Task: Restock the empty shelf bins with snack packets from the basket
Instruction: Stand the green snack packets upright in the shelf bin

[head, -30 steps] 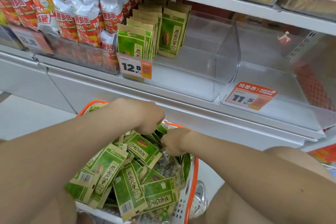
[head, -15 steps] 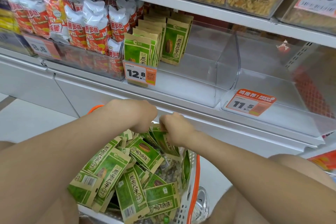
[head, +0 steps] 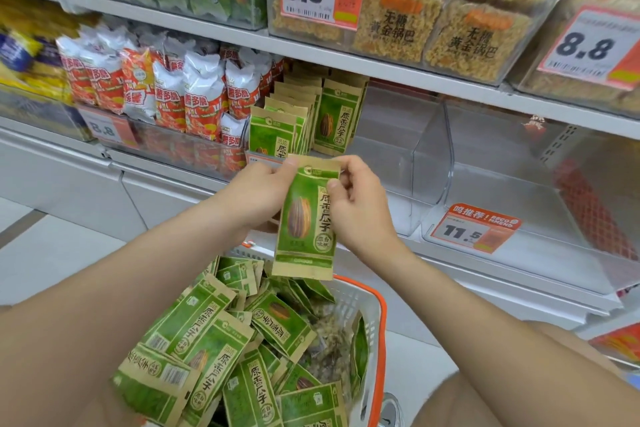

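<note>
Nearest the camera, one white basket (head: 360,302) with an orange rim holds a heap of over a dozen green packets (head: 207,333). Above it, two hands hold a single upright packet (head: 306,218) by its top: the left hand (head: 258,194) pinches the upper left corner, the right hand (head: 360,204) the upper right edge, thumb in front. Beyond, one clear bin (head: 381,163) holds two rows of shelved packets (head: 337,118); the neighbouring empty bin (head: 519,191) lies right.
</note>
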